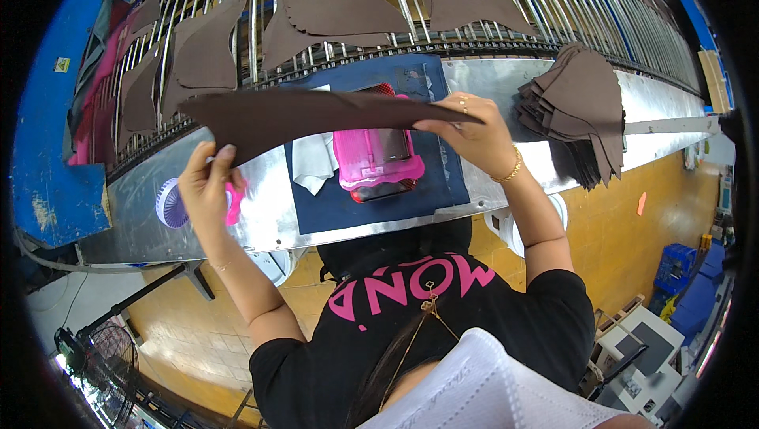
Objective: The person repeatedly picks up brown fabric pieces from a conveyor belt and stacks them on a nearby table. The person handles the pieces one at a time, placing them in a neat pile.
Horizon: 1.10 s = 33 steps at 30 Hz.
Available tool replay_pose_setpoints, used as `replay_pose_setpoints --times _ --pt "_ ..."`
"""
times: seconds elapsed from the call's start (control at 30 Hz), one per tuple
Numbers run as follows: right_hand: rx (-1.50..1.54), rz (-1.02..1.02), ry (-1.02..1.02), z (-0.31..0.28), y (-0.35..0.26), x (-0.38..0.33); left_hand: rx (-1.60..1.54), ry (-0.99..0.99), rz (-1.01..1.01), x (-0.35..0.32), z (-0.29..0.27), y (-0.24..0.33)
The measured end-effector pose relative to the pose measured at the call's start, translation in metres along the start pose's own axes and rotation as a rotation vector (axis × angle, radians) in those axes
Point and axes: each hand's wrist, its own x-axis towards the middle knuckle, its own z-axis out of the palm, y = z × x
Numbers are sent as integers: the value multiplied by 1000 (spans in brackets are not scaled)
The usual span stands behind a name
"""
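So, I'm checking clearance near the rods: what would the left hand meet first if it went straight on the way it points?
Past the brown piece held by the left hand, probably the brown panel lying on the metal rods; depth is unclear, so it might pass above.

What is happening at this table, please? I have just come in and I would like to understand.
A person is holding up a dark brown sheet piece above a metal table. The left hand grips its lower left edge, and the right hand pinches its narrow right end. A pile of brown pieces rests on the table at the right, and more loose pieces lie on the metal bars beyond. A pink container stands over a blue cloth near the middle.
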Motion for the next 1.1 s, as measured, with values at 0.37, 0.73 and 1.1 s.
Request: replay_pose_setpoints --times 0.37,0.73,1.1 --pt "53 684 27 -70 47 -107 411 -452 418 10 109 12" --pt "153 745 66 -169 32 -91 549 -614 750 40 176 44" --pt "787 834 -32 -145 7 -34 710 -442 724 65 130 70"
